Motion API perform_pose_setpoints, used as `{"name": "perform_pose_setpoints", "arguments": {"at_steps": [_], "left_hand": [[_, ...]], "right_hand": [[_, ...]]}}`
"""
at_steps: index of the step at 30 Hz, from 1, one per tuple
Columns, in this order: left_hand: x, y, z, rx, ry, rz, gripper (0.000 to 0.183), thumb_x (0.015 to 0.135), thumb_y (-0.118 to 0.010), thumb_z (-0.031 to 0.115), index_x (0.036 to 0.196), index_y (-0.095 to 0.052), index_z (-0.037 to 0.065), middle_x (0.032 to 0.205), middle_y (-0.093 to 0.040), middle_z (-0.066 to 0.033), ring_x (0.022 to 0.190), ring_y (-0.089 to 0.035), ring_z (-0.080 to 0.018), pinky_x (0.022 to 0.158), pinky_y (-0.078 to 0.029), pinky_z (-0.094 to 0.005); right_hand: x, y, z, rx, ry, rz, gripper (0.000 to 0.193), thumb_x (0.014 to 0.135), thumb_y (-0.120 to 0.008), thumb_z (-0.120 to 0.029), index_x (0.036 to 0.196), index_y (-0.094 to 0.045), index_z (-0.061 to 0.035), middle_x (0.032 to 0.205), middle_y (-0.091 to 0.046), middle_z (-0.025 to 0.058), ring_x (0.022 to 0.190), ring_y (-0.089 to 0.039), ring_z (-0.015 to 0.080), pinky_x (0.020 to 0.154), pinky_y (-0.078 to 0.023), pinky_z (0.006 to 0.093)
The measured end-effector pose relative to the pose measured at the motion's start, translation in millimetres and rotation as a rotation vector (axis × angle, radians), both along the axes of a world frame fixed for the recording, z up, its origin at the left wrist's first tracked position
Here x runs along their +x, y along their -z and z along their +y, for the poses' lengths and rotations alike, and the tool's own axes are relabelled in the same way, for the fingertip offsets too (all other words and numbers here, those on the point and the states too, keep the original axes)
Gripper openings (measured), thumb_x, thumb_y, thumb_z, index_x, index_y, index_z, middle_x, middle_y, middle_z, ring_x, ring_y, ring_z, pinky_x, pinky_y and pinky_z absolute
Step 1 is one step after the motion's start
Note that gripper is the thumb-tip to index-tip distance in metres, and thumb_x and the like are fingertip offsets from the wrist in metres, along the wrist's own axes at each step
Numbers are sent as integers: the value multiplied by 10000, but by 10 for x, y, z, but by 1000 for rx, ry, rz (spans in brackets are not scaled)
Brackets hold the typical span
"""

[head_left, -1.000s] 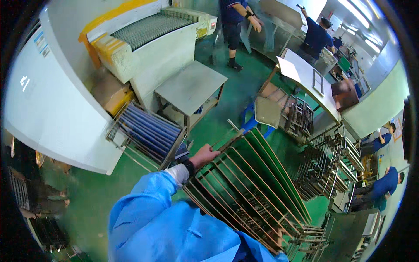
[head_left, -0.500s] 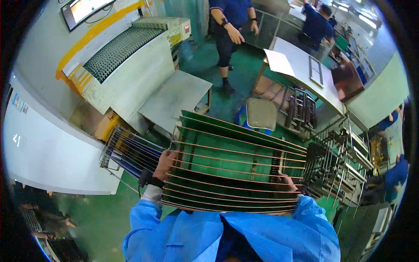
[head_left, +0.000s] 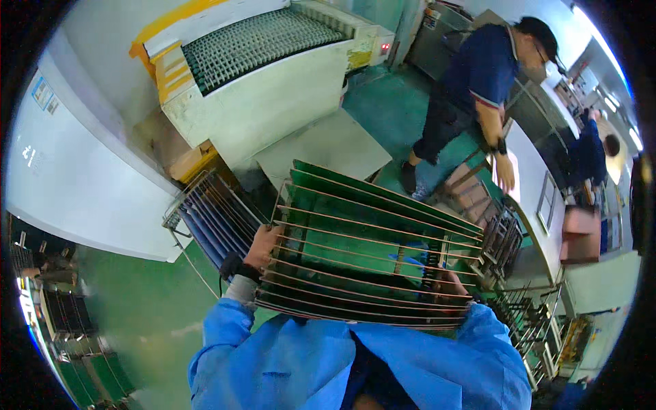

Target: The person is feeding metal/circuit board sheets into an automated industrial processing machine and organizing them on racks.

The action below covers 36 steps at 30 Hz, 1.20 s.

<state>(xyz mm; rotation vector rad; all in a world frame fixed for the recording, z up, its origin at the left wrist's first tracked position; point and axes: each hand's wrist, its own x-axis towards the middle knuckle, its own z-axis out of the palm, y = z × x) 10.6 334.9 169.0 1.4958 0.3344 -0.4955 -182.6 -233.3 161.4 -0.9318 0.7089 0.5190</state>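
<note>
In front of my body I carry a slotted rack (head_left: 430,272) with several thin dark green panels (head_left: 335,184) standing in it, their long edges copper-coloured. My left hand (head_left: 262,247) closes round the rack's left end, and a dark band circles that wrist. At the opposite end my right hand (head_left: 449,281) grips the rack between the panel edges, its fingers partly hidden. Beyond my left hand stands a wire rack (head_left: 217,217) holding several blue-grey panels.
A roller conveyor machine (head_left: 266,48) with a pale low table (head_left: 328,147) stands ahead. At the right, a co-worker (head_left: 471,89) bends beside a white worktable (head_left: 529,171). Metal racks (head_left: 526,314) stand at lower right. A large white panel (head_left: 82,178) fills the left side.
My view has turned left, so the machine sits further right in the picture. The co-worker has moved right to the worktable. I still hold the rack in both hands.
</note>
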Motion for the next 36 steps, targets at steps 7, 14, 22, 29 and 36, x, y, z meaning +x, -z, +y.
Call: {"name": "perform_pose_setpoints", "arguments": {"at_steps": [7, 14, 22, 29, 36], "left_hand": [[950, 1021, 380, 255, -112, -96, 401, 871, -655, 337, 983, -542, -31, 769, -566, -27, 664, -525, -127, 576, -424, -295], [1460, 741, 471, -190, 53, -54, 266, 904, -625, 243, 1006, -560, 5, 774, -586, -10, 639, -531, -85, 546, -424, -241], [1847, 1177, 459, 185, -326, 50, 274, 879, -594, 201, 1143, -579, 129, 749, -554, -36, 667, -548, -197, 580, -463, -312], [2162, 1616, 234, 401, -281, -161, 342, 829, -556, 66, 1167, -606, 79, 845, -623, -77, 733, -587, -214, 638, -482, -335], [2872, 1261, -154, -36, -648, 286, 157, 938, -544, 206, 983, -637, 88, 845, -578, -10, 800, -552, -124, 651, -493, -295]], "right_hand": [[1636, -513, -135, -250, -194, -60, 337, 942, -533, -368, 1035, -637, -61, 857, -641, 58, 761, -616, 237, 677, -508, 388], [3173, -132, -353, -397, -406, -99, 338, 943, -532, -364, 1046, -637, -59, 840, -636, 52, 743, -613, 232, 657, -503, 384], [5263, 984, -717, -574, -849, -406, 340, 944, -531, -359, 1059, -636, -57, 821, -631, 45, 723, -608, 225, 634, -496, 380], [7092, 2059, -852, -657, -1195, -1073, 342, 945, -530, -356, 1070, -636, -55, 804, -627, 40, 705, -605, 220, 614, -491, 376], [8082, 1922, -205, -806, -1435, -1366, 318, 898, -612, -285, 1103, -634, -43, 890, -646, 56, 756, -621, 199, 635, -493, 356]]}}
